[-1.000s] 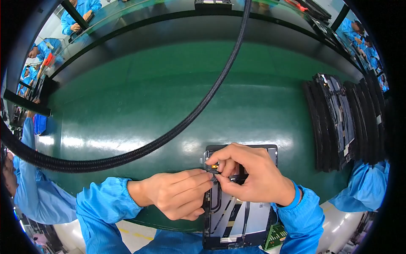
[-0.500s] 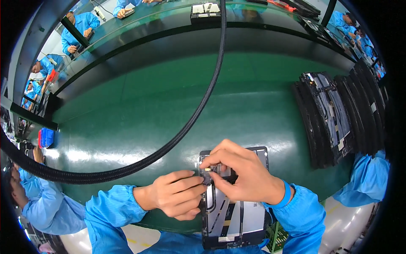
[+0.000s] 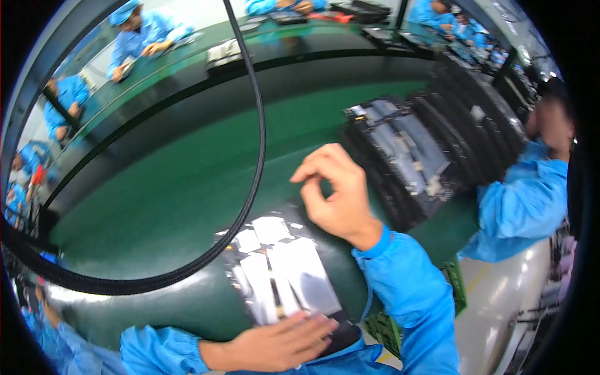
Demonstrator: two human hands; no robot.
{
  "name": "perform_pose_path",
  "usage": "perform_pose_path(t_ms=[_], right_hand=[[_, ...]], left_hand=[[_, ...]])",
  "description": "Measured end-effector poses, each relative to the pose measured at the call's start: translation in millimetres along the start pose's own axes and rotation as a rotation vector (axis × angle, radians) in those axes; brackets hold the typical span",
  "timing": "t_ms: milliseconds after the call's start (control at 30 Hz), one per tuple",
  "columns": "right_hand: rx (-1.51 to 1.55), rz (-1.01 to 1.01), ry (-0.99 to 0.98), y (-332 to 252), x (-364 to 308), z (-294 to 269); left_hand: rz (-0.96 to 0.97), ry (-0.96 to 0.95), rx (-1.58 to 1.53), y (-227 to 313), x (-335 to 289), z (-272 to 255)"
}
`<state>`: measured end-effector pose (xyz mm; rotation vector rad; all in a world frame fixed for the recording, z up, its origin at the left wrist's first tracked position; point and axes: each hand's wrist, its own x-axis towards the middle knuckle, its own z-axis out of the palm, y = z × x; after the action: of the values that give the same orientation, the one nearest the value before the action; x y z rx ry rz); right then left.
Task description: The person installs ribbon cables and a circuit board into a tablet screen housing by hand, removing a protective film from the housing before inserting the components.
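An opened tablet (image 3: pixel 310 280) with silver-white inner panels and a black frame lies flat on the green table near me, slightly tilted in view. My left hand (image 3: pixel 281 345) rests across its near end, fingers stretched out and flat. Raised over the table, right of the tablet's far end, is my right hand (image 3: pixel 337 195). Its thumb and index finger curl toward each other; whether something small sits at the fingertips cannot be made out through the blur.
Dark opened tablets (image 3: pixel 406 150) stand in a leaning row at right, beside another person's blue sleeve (image 3: pixel 522 200). A thick black braided cable (image 3: pixel 257 144) loops across the left, over the tablet's edge. Green boards (image 3: pixel 384 332) show below the table edge. Co-workers sit beyond the bench.
My view has turned right. My right hand has left the tablet and moved up, toward the row. My left hand has gone from the tablet's far left side to its near end and flattened.
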<state>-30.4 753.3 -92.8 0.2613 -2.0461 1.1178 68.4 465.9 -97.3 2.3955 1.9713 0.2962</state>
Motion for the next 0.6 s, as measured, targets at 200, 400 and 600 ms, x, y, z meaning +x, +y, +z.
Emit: perform_pose_path(t_ms=[200, 400, 600], right_hand=[[-0.133, -0.180, 0.083, -26, -5, -34], [-0.580, -0.098, -0.010, -68, -22, -108], [-1.011, 0.142, -0.267, -70, -37, -191]], left_hand=[[-0.414, 0.374, 0.071, -101, 7, -7], [-0.821, 0.601, 0.354, -203, -49, -16], [-1.138, 0.676, 0.547, -265, -110, -3]])
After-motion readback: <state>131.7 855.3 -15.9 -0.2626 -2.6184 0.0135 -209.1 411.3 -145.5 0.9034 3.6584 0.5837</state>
